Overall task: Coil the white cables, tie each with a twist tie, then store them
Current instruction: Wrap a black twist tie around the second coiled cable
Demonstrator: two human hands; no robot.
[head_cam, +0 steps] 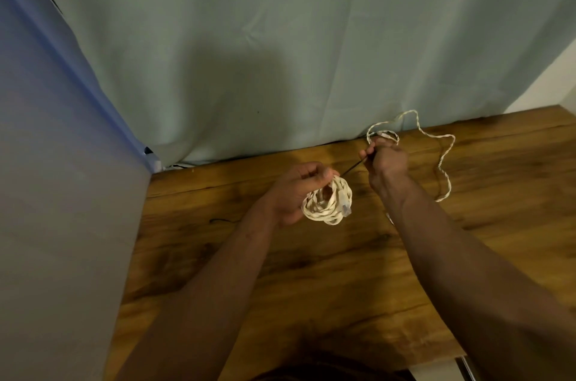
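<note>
Coiled white cable (327,206): gripped in left hand (296,190) above wooden table (311,271). Black twist tie (350,169): pinched by right hand (386,162), running to the coil. Loose white cable (444,162): on table, beyond right hand.

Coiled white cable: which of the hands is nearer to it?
Left. The left hand grips the coiled white cable; the right hand is apart, farther back and to its right, pinching a dark twist tie.

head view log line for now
left hand: holds coiled white cable | right hand: pinches twist tie | second white cable: uncoiled
</note>
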